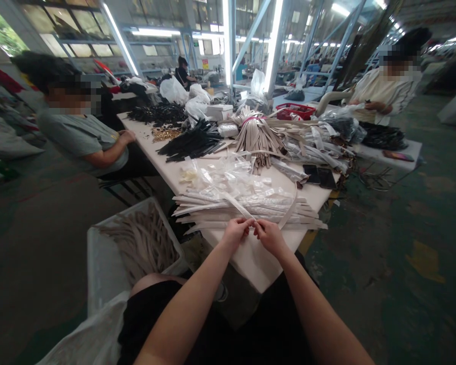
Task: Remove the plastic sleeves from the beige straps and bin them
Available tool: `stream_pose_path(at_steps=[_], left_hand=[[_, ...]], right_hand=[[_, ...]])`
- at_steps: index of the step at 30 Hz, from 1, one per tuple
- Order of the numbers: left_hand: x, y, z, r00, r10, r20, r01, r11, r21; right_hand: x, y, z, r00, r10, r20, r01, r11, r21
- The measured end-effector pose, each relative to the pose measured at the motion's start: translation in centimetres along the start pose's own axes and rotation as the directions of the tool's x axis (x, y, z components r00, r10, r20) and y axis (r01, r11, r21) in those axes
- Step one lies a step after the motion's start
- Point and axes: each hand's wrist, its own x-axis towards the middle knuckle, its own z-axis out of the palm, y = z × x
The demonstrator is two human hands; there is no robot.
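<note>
Two hands (pixel 254 233) pinching strap (pixel 238 207), angled up-left

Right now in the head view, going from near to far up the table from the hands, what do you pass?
Hands → beige strap stack → clear plastic bags → fanned beige straps → white box

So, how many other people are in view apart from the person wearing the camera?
3. One person in a grey shirt sits at the table's left side, one person in a light shirt sits at the far right, and one person in dark clothes works far behind. Others may be hidden.
</note>
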Motion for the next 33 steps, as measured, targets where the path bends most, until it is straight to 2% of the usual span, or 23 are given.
stream_pose_path(at_steps=[2,6,9,11,16,18,20,23,26,29,31,33], left_hand=[[-0.3,-0.3,0.2,1.0,0.005,0.009,-0.005,1.0,0.003],[-0.7,0.2,0.5,0.995,0.051,-0.083,-0.058,0.994,-0.089],[-1.0,0.7,1.0,0.996,0.043,-0.082,-0.051,0.994,-0.098],[-1.2,0.7,1.4,0.997,0.042,-0.067,-0.048,0.995,-0.086],[-1.8,0.3,1.8,0.999,0.054,-0.01,-0.053,0.997,0.05],[-2.1,0.2,1.9,0.999,0.013,0.035,-0.016,0.997,0.074],[-2.2,0.6,1.7,0.995,-0.033,0.094,0.033,0.999,0.005],[-1.3,2.2,0.8,0.991,-0.051,0.121,0.077,0.972,-0.224],[0.8,4.5,-0.8,0.999,-0.036,0.029,0.044,0.934,-0.353],[2.9,6.1,-1.6,0.999,-0.026,-0.02,0.019,0.956,-0.292],[3.5,6.3,-1.3,1.0,-0.004,-0.029,-0.002,0.98,-0.199],[3.4,5.9,-0.4,0.997,0.067,-0.04,-0.072,0.99,-0.121]], right_hand=[[-0.2,0.0,-0.2,1.0,-0.01,0.009,0.01,1.0,-0.017],[-0.6,0.2,-1.3,0.998,-0.054,0.013,0.055,0.989,-0.138],[-0.5,0.5,-1.9,0.998,-0.063,0.014,0.064,0.988,-0.141],[-0.4,0.6,-2.2,0.998,-0.058,0.005,0.059,0.994,-0.091],[-0.3,0.6,-2.4,0.999,-0.004,0.042,-0.003,0.985,0.174],[-0.3,0.2,-2.3,0.999,-0.026,0.04,0.018,0.981,0.192],[-0.3,-0.1,-2.3,0.999,-0.045,0.003,0.044,0.981,0.188],[-0.5,-0.5,-2.7,0.998,-0.044,-0.046,0.051,0.982,0.184],[-0.6,-0.4,-3.1,0.998,-0.048,-0.032,0.052,0.984,0.173],[-0.4,0.1,-3.0,0.999,-0.025,-0.035,0.031,0.985,0.172],[0.0,0.3,-2.5,0.999,0.002,-0.035,0.004,0.983,0.182],[0.4,0.2,-2.0,0.999,0.022,-0.041,-0.013,0.976,0.216]])
